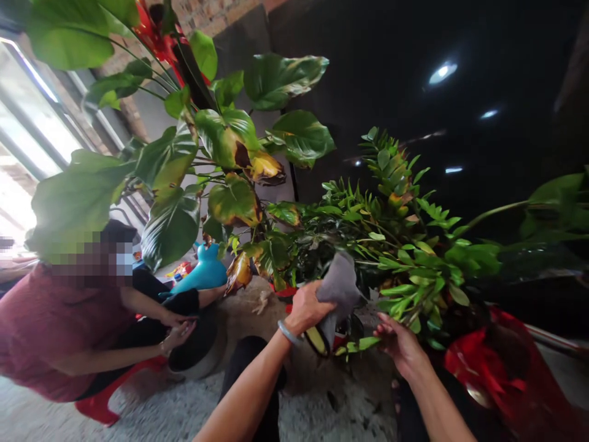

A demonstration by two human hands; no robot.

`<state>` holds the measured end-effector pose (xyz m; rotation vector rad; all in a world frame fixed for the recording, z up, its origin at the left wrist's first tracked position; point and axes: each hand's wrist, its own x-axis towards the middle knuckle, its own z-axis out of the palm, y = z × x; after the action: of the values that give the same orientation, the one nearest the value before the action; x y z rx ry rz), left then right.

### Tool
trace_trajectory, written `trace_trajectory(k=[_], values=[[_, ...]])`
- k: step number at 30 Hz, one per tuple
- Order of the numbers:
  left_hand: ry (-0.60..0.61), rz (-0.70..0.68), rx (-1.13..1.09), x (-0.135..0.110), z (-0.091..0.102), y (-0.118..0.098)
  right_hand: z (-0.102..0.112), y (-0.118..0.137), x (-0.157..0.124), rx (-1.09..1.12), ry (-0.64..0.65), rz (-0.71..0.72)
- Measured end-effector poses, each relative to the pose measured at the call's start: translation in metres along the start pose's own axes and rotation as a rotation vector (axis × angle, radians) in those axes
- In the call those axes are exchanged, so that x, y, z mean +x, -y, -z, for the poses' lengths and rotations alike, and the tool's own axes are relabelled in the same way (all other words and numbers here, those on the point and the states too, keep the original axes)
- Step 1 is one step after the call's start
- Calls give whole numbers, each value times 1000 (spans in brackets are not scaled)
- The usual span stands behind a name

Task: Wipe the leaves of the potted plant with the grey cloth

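While the left hand (307, 307) gripped a grey cloth (342, 283), the half-curled right hand (405, 351), its hold unclear, could tear green leaves (367, 344) by tugging hard.

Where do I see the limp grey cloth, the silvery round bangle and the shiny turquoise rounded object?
Limp grey cloth (340, 282): head view, on its broad upper part.
Silvery round bangle (286, 334): head view, on its visible band.
Shiny turquoise rounded object (207, 271): head view, on its wide body.
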<state>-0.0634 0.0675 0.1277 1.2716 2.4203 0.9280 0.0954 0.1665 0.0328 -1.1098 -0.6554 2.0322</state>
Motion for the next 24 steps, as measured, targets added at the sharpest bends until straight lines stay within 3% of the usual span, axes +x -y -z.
trace_trajectory(k=[2,4,6,9,12,15,18,19,21,24], values=[[157,15,52,-15,-6,9,3,-2,3,5,-6,6],[197,5,-1,-29,-1,12,6,-3,6,-8,-16,-5],[103,-16,-109,-34,10,8,8,-3,7,-34,-19,-21],[-156,-109,-266,-17,23,-6,8,-2,6,-59,-9,-21],[-285,-172,-300,9,15,-10,6,-1,5,-57,2,-2],[-73,-96,-147,11,-5,4,5,-2,5,-46,-3,8],[266,-59,-4,-16,-12,25,6,-3,7,-41,-16,6],[322,-64,-12,-27,-8,30,7,-3,7,-40,-18,4],[310,-69,-90,-44,8,34,8,-2,7,-45,-18,-3],[51,-83,-260,-42,38,25,8,-1,5,-63,-24,-22]])
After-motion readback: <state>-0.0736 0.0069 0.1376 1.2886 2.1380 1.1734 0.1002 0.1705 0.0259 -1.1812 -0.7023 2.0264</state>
